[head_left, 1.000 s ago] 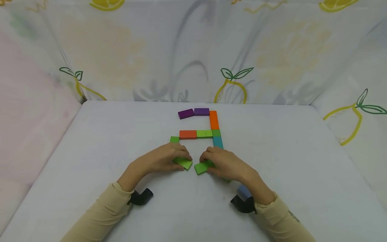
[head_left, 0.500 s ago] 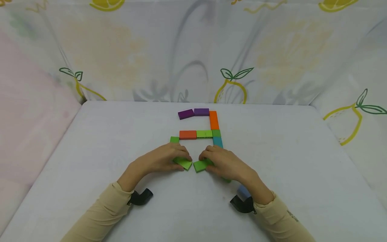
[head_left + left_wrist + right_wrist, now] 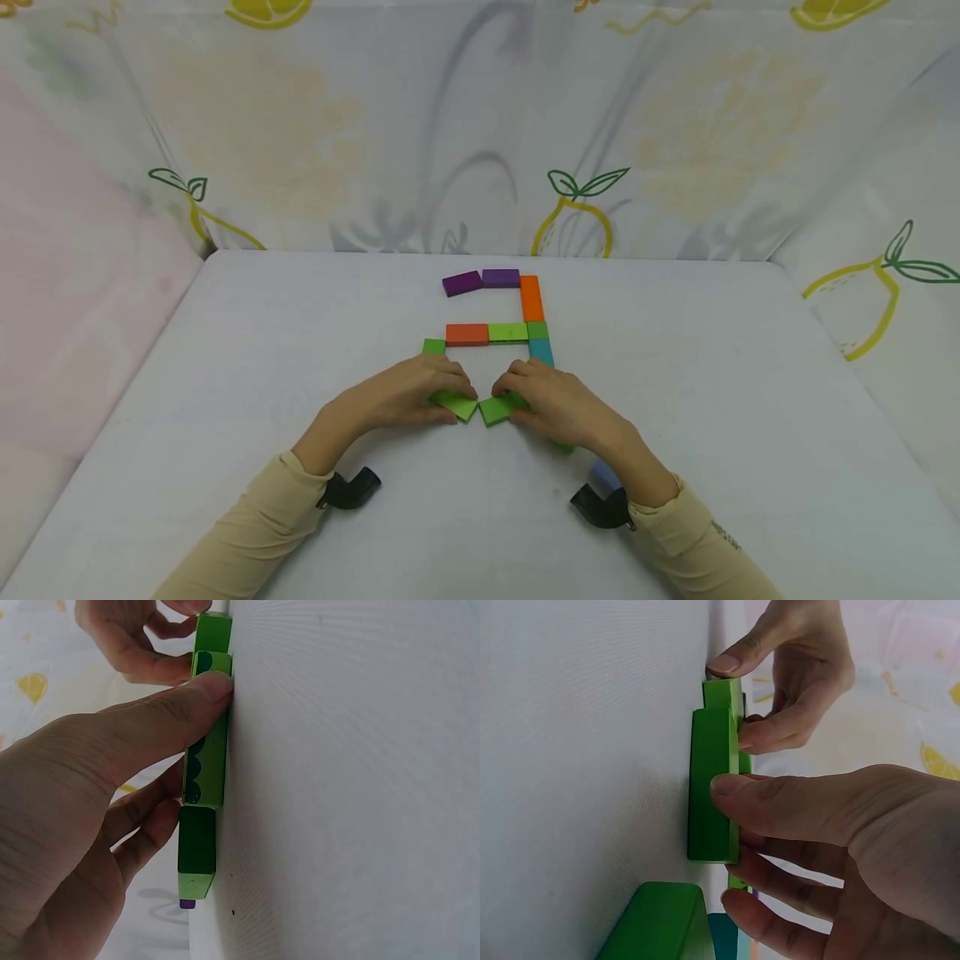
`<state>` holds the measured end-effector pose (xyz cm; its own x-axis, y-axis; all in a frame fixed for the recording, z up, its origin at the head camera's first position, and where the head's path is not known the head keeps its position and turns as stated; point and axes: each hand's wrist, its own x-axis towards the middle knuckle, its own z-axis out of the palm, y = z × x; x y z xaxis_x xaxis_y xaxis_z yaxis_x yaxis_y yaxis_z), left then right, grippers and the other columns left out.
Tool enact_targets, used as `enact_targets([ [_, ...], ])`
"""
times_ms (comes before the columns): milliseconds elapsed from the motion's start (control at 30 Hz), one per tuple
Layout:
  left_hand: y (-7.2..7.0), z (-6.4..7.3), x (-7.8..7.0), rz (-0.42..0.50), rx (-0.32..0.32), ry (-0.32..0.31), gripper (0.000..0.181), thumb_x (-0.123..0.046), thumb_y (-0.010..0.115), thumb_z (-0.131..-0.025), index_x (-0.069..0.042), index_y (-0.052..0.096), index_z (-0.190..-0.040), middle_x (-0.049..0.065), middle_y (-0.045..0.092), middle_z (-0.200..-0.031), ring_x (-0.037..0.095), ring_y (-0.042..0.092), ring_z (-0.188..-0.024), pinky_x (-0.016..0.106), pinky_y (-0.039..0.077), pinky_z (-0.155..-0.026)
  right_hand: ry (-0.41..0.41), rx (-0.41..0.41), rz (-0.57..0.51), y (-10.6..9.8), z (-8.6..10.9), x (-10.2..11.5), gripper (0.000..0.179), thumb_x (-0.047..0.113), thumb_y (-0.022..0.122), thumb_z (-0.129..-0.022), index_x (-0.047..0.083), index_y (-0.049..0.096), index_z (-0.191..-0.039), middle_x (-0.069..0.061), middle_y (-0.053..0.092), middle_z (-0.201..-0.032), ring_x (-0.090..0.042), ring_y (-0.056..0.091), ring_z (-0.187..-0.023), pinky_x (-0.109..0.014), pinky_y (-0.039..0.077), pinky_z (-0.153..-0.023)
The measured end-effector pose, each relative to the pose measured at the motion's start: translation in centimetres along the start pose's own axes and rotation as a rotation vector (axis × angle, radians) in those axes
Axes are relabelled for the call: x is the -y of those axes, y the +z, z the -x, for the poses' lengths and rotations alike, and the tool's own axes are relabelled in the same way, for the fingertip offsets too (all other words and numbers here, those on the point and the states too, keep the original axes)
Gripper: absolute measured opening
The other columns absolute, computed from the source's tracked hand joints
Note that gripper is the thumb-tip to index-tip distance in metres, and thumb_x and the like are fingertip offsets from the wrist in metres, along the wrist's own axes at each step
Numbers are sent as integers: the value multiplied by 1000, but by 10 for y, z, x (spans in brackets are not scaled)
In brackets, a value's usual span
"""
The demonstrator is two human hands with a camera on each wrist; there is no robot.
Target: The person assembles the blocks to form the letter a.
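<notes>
In the head view my left hand [image 3: 405,392] pinches a light green block [image 3: 460,406] lying on the white table. The left wrist view shows the thumb along that block's scalloped dark-green side [image 3: 195,769]. My right hand [image 3: 558,404] pinches a second green block [image 3: 495,411], thumb on its long side in the right wrist view. The two blocks' near corners meet at a shallow angle. Beyond the left hand stands another green block [image 3: 433,346], partly covered by it. A further green block [image 3: 656,922] lies beside the right hand, mostly hidden from the head view.
Farther back, a red-orange block [image 3: 467,335] and a light green one [image 3: 507,332] form a row. A teal block [image 3: 540,351] and an orange block [image 3: 532,297] run along the right side. Two purple blocks [image 3: 500,278] lie near the table's far edge.
My right hand has slid its green block slightly left and away from me, closing the small gap to the left hand's block. The left hand stays put.
</notes>
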<state>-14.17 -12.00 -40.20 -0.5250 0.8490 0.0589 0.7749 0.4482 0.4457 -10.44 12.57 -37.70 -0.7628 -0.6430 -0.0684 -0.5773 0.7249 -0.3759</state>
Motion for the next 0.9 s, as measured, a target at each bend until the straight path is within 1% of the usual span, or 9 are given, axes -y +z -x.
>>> enact_targets([
  [167, 0, 0, 0, -8, 2, -1, 31, -23, 77, -79, -16, 69, -108, -5, 68, -104, 11, 59, -100, 30, 49, -91, 15, 11, -2, 1, 0, 0, 27, 15, 70, -85, 18, 64, -112, 6, 60, -105, -12, 51, -100, -28, 49, -74],
  [400, 2, 0, 0, -7, 0, -1, 30, -21, 77, -79, -16, 69, -108, -4, 68, -106, 12, 59, -102, 31, 49, -92, 21, 9, 6, 2, -1, 0, 28, 15, 71, -84, 19, 65, -111, 6, 60, -104, -12, 52, -99, -29, 50, -77],
  [900, 3, -1, 0, -17, -14, 17, 30, -22, 77, -79, -16, 69, -108, -5, 68, -105, 11, 59, -100, 30, 49, -91, 29, 15, 13, 1, -1, 0, 28, 15, 70, -84, 19, 66, -112, 5, 61, -105, -12, 53, -99, -29, 50, -78],
])
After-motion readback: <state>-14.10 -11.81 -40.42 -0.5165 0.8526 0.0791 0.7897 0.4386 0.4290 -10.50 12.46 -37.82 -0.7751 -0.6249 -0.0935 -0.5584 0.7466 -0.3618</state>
